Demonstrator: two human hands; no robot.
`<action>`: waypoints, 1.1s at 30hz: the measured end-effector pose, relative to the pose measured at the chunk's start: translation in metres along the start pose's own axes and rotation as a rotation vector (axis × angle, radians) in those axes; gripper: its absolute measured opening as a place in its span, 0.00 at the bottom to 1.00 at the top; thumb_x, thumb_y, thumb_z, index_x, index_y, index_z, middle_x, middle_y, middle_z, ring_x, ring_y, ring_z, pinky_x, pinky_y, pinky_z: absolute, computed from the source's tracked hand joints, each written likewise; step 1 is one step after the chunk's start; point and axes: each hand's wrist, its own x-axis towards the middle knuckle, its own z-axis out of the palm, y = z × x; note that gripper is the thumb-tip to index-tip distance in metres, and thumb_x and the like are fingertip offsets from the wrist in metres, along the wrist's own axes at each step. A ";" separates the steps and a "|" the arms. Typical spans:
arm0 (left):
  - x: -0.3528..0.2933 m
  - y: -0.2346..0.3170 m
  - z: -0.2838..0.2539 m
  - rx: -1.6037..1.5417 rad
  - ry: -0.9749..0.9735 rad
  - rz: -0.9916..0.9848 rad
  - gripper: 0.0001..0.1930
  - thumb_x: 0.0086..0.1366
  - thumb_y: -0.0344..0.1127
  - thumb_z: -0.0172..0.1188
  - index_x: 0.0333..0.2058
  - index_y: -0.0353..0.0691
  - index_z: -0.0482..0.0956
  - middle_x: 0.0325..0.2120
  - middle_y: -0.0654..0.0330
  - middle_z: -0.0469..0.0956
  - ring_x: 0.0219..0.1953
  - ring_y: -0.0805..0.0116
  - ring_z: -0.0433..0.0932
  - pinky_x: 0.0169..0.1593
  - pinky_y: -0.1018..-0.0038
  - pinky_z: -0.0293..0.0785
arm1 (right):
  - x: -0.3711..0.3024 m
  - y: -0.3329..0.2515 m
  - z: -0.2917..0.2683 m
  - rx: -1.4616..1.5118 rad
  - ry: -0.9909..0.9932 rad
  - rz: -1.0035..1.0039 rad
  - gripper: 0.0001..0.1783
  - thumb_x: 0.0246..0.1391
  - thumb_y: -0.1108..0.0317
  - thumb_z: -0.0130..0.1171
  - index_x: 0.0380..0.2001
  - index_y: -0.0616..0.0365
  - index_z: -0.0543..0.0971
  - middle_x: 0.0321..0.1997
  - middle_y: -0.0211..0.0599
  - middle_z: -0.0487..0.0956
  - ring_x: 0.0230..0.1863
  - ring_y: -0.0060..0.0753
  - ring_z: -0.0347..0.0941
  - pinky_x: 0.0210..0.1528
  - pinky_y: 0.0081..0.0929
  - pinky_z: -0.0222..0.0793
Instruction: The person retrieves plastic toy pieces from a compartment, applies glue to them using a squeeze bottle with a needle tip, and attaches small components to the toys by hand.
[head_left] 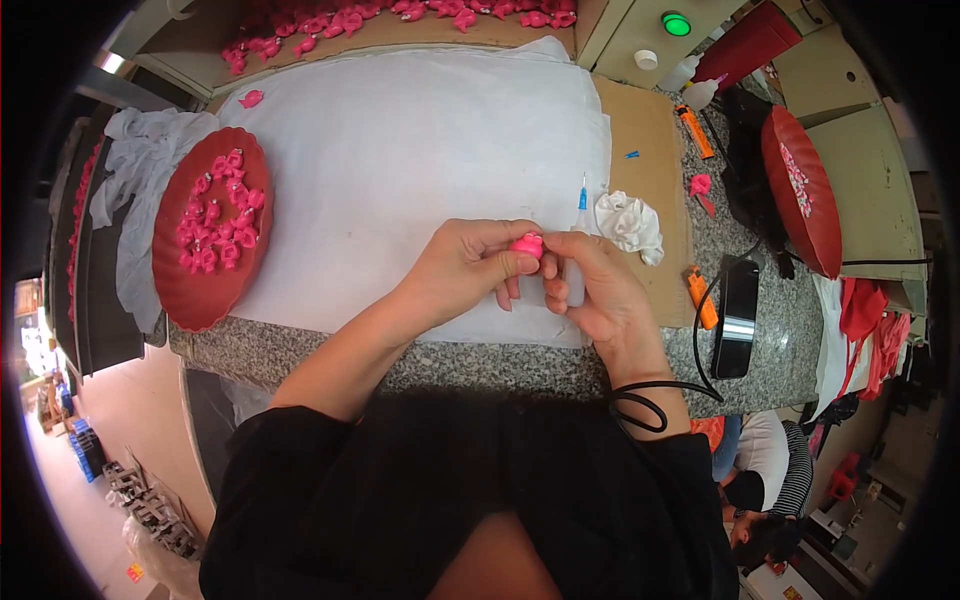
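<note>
Over the front of the white sheet, my left hand (455, 268) is closed round a small bright pink figurine (528, 246), pinching it between thumb and fingers. My right hand (612, 290) meets it from the other side, its fingertips pressed at the figurine's top edge; any tiny part between them is too small to make out. A translucent squeeze bottle (574, 284) with a blue needle tip (583, 197) passes under my right index finger and shows between the fingers. Whether that hand grips the bottle too, I cannot tell. Beside it lies a crumpled white cloth (630, 228).
A scalloped red dish (180, 302) of pink figurines stands at left, another red dish (822, 235) with small pale pieces at right. A phone (737, 320), an orange lighter (702, 297) and a black cable (697, 350) lie right. Pink figurines (345, 20) fill the back shelf.
</note>
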 end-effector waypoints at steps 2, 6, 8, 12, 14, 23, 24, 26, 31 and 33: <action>0.000 0.000 0.000 0.004 0.000 -0.005 0.13 0.58 0.27 0.55 0.43 0.32 0.74 0.26 0.59 0.77 0.21 0.77 0.72 0.23 0.81 0.73 | 0.000 0.001 -0.001 0.008 -0.018 -0.006 0.09 0.48 0.66 0.56 0.22 0.60 0.75 0.18 0.30 0.72 0.15 0.19 0.64 0.15 0.19 0.58; 0.000 0.000 0.000 -0.002 -0.002 -0.009 0.13 0.58 0.27 0.55 0.43 0.32 0.74 0.26 0.59 0.77 0.21 0.77 0.72 0.23 0.80 0.73 | 0.001 0.002 -0.003 0.009 -0.037 -0.005 0.09 0.48 0.66 0.56 0.22 0.61 0.75 0.18 0.30 0.72 0.16 0.19 0.64 0.16 0.20 0.59; 0.000 0.000 0.000 0.000 -0.005 -0.006 0.13 0.58 0.27 0.55 0.43 0.32 0.74 0.26 0.59 0.77 0.21 0.77 0.72 0.23 0.80 0.73 | 0.001 0.002 -0.003 0.010 -0.048 -0.015 0.09 0.48 0.66 0.56 0.22 0.61 0.75 0.18 0.30 0.72 0.16 0.19 0.64 0.16 0.20 0.59; 0.000 0.000 0.000 0.008 -0.006 -0.006 0.13 0.58 0.27 0.55 0.43 0.32 0.75 0.26 0.59 0.77 0.21 0.77 0.72 0.23 0.80 0.73 | 0.001 0.003 -0.003 0.004 -0.045 -0.015 0.09 0.47 0.67 0.56 0.22 0.62 0.75 0.18 0.31 0.72 0.16 0.21 0.64 0.16 0.20 0.59; 0.000 0.000 0.000 0.009 -0.011 -0.011 0.13 0.58 0.27 0.55 0.43 0.32 0.75 0.26 0.60 0.76 0.21 0.77 0.71 0.23 0.81 0.73 | 0.001 0.003 -0.002 -0.019 -0.047 -0.029 0.09 0.47 0.67 0.56 0.22 0.62 0.74 0.18 0.31 0.72 0.16 0.21 0.64 0.16 0.20 0.59; -0.001 -0.002 0.001 0.033 0.010 -0.036 0.13 0.58 0.27 0.55 0.42 0.32 0.75 0.25 0.61 0.76 0.20 0.78 0.71 0.22 0.82 0.72 | 0.003 0.007 -0.002 -0.061 -0.021 -0.049 0.09 0.46 0.67 0.57 0.21 0.63 0.74 0.17 0.32 0.72 0.17 0.23 0.65 0.16 0.22 0.61; 0.000 -0.003 0.001 0.042 0.013 -0.042 0.12 0.58 0.27 0.55 0.42 0.32 0.75 0.25 0.61 0.76 0.20 0.78 0.71 0.22 0.82 0.71 | 0.003 0.008 -0.002 -0.063 -0.020 -0.048 0.09 0.46 0.67 0.57 0.22 0.63 0.74 0.18 0.32 0.72 0.17 0.23 0.66 0.16 0.22 0.62; 0.000 -0.004 0.001 0.052 0.016 -0.046 0.12 0.58 0.27 0.55 0.42 0.32 0.75 0.25 0.61 0.76 0.20 0.78 0.71 0.22 0.82 0.71 | 0.003 0.008 -0.003 -0.057 -0.022 -0.040 0.09 0.46 0.67 0.57 0.22 0.63 0.74 0.18 0.32 0.72 0.17 0.23 0.66 0.16 0.22 0.63; 0.000 -0.005 0.001 0.077 0.021 -0.033 0.12 0.58 0.27 0.55 0.41 0.32 0.76 0.24 0.61 0.76 0.20 0.79 0.70 0.22 0.82 0.71 | 0.004 0.010 -0.004 -0.067 -0.019 -0.036 0.09 0.47 0.66 0.56 0.23 0.62 0.74 0.19 0.31 0.72 0.18 0.23 0.67 0.19 0.24 0.67; 0.001 -0.005 0.000 0.064 0.007 -0.040 0.11 0.58 0.27 0.55 0.41 0.32 0.76 0.24 0.61 0.76 0.20 0.79 0.70 0.22 0.82 0.71 | 0.004 0.011 -0.005 -0.073 -0.015 -0.029 0.10 0.47 0.65 0.56 0.23 0.62 0.75 0.19 0.31 0.72 0.19 0.22 0.67 0.20 0.25 0.69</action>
